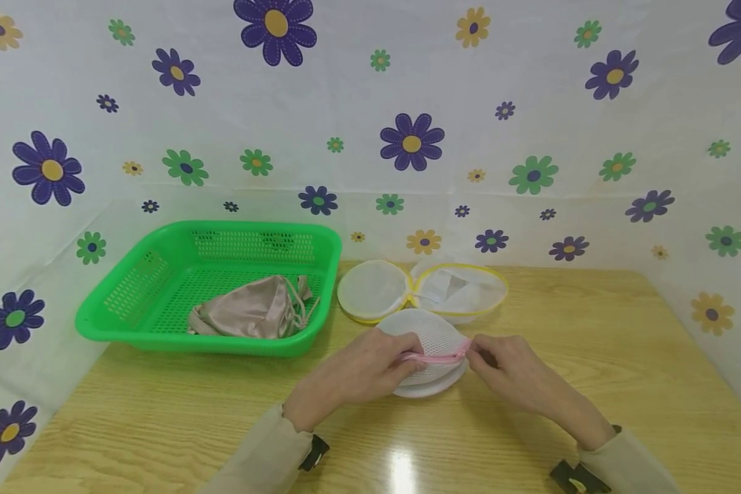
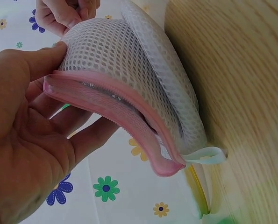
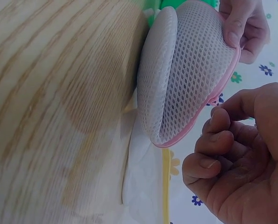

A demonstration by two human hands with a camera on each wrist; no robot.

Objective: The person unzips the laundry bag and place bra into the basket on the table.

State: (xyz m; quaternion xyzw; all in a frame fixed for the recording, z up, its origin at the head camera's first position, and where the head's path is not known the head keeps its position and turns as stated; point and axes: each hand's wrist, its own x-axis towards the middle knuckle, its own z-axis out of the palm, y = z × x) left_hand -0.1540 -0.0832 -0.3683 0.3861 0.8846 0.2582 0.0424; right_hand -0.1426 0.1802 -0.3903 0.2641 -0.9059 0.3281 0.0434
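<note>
A white mesh laundry bag (image 1: pixel 421 331) with a pink zipper (image 2: pixel 129 99) stands on the table in front of me. My left hand (image 1: pixel 370 363) grips it at the zipper edge, thumb on one side and fingers on the other. The left wrist view shows the zipper parted, with a gap along its length. At the zipper's right part, my right hand (image 1: pixel 512 370) pinches the small pull between thumb and forefinger; its other fingers (image 3: pixel 202 165) are curled. A pale loop (image 2: pixel 206 155) sticks out at one end of the bag.
Behind the bag lies a yellow-rimmed white mesh bag (image 1: pixel 377 291), spread open in two round halves, with white material inside. A green plastic basket (image 1: pixel 210 343) stands at the left, holding a beige satin drawstring pouch (image 1: pixel 247 309). A flowered cloth (image 1: pixel 346 103) hangs behind the wooden table (image 1: pixel 624 343).
</note>
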